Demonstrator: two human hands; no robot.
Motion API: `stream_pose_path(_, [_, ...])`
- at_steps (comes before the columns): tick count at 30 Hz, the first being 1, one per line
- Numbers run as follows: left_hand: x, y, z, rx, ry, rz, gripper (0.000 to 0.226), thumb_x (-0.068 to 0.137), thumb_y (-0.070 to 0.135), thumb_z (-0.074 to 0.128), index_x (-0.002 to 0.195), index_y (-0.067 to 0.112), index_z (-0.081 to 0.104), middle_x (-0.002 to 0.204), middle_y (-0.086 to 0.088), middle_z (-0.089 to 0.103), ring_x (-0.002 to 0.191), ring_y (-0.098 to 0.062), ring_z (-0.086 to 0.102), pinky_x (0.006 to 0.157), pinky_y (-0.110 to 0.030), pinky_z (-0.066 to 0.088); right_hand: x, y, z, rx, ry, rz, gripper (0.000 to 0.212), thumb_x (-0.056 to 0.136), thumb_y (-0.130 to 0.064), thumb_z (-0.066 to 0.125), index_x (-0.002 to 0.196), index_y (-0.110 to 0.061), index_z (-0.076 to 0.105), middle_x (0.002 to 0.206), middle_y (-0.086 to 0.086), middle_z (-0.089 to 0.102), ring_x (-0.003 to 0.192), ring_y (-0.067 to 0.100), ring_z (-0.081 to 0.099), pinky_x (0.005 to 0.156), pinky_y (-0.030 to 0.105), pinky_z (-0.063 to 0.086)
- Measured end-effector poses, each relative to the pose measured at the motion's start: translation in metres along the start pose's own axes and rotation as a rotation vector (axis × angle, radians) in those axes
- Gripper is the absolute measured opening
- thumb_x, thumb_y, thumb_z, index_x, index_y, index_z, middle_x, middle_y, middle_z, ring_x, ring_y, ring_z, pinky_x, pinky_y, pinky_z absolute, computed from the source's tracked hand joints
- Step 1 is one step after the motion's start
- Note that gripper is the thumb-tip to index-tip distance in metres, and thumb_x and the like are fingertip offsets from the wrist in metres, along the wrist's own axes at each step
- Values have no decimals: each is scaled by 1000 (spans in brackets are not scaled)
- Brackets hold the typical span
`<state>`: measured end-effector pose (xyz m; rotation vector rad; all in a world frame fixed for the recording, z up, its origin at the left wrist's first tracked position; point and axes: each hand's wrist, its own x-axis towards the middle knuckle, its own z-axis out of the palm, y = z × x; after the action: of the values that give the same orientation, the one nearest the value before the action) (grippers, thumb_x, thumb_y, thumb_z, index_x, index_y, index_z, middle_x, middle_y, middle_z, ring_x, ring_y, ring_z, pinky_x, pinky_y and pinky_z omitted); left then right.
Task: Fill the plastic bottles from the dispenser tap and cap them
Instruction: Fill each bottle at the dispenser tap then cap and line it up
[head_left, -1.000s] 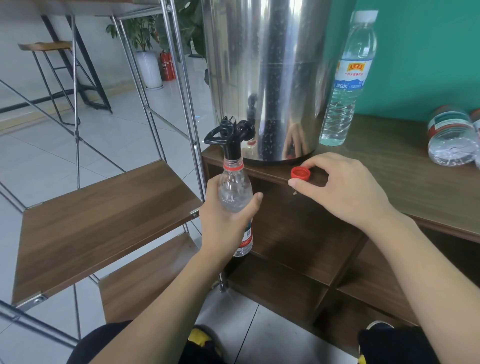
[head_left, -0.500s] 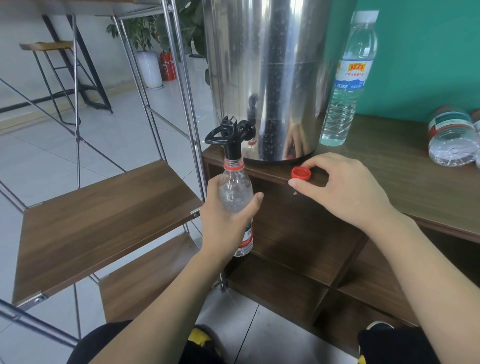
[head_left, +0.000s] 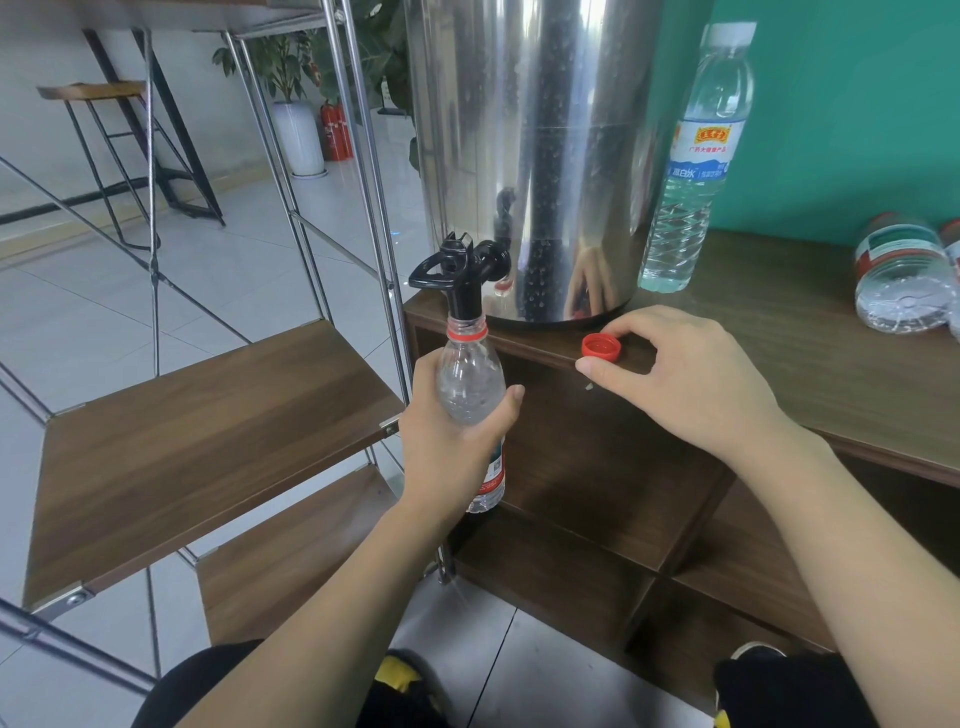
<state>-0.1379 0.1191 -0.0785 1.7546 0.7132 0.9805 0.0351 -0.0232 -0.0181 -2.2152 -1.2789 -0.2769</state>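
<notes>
Under the tap: the plastic bottle (head_left: 470, 395) stands upright with its open neck right up at the black dispenser tap (head_left: 460, 273), at the left end of the wooden bench (head_left: 810, 332).
Left hand: the left hand (head_left: 452, 447) grips the bottle round its middle, fingers wrapped behind and thumb across the front.
Right hand: the right hand (head_left: 685, 379) rests on the near edge of the bench, thumb and forefinger pinching the red cap (head_left: 601, 346), which sits flat on the wood.
Dispenser: the steel urn (head_left: 530, 156) stands on the bench just behind the tap; whether water is running cannot be told.
Fill level: the bottle looks clear and largely empty where it shows, so filling seems barely under way.
Handling: thin-walled and light for now, it will likely dent if squeezed and grow heavy as it fills; a hold round the ribbed middle, as here, suits it best, with a firmer hold as weight comes on.
Cap: small, hard and ridged; best taken by the rim.
Risk: wet plastic may slip, and squeezing a full bottle could spill it.
Other bottles: a capped, filled bottle (head_left: 691, 171) stands right of the urn; another bottle (head_left: 901, 275) lies on its side at the far right.
</notes>
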Motion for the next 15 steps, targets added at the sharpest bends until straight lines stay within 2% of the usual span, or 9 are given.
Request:
stream_pose_path(5, [1, 0, 0, 10, 1, -10, 65, 81, 39, 85, 132, 34, 44, 125, 15, 58, 111, -4, 60, 100, -30, 50, 0, -1, -1, -2, -8, 1, 43, 85, -70, 59, 110, -36, 68, 110, -14, 65, 98, 12, 59, 85, 37, 53])
stream_pose_path(10, [1, 0, 1, 8, 1, -15, 66, 82, 39, 84, 133, 34, 43, 129, 13, 58, 115, -9, 59, 99, -28, 48, 0, -1, 0, 2, -6, 5, 43, 84, -70, 58, 109, -37, 68, 109, -15, 65, 96, 11, 59, 83, 38, 54])
stream_pose_path(15, [1, -1, 0, -1, -4, -15, 65, 81, 40, 85, 132, 35, 44, 120, 21, 58, 110, 0, 60, 87, -13, 45, 0, -1, 0, 4, -3, 13, 41, 84, -70, 59, 107, -37, 68, 109, -17, 64, 98, 10, 59, 85, 38, 53])
